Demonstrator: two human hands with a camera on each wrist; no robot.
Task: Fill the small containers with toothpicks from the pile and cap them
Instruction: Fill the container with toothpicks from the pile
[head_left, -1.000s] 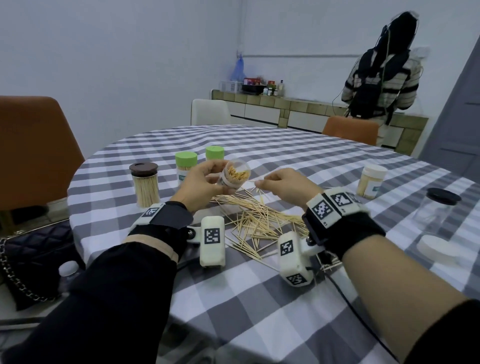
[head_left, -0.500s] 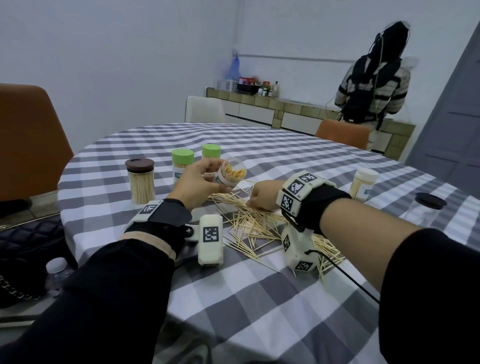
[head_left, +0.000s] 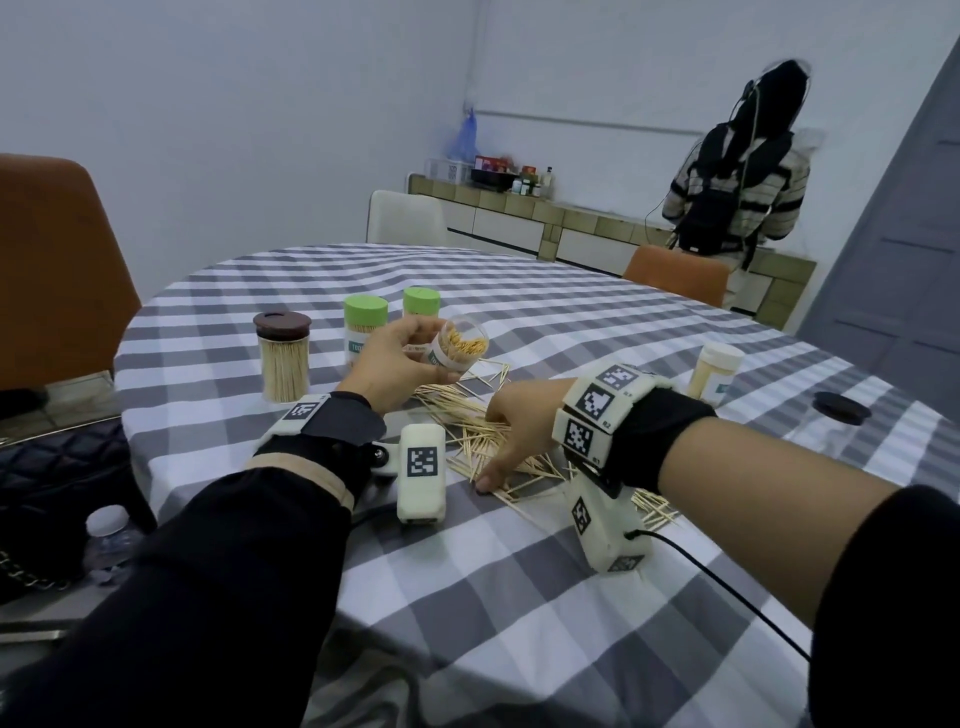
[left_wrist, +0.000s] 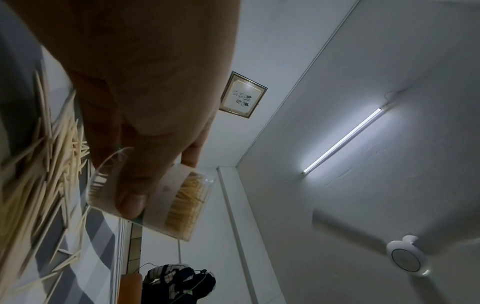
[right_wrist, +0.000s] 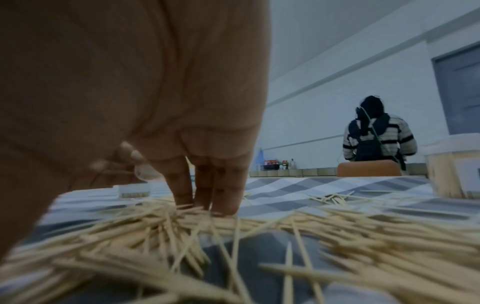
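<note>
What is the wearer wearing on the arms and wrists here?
Black sleeves on both arms, the right pushed up the forearm. Left hand and right hand are bare. Each wrist has a black band with white blocks bearing square black-and-white markers; a black cable trails from the right unit.

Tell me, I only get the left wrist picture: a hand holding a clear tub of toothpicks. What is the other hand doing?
Observer: The right hand is down on the toothpick pile, with straight fingertips touching the sticks.
Operator: Are any tubs finished?
Observer: Two green-capped containers stand upright on the table, beyond the left hand and its clear container.
Operator: Anything else out there?
Observer: A brown-lidded jar packed with toothpicks stands left of the green ones, and a white-capped container stands to the right of the pile.
</note>
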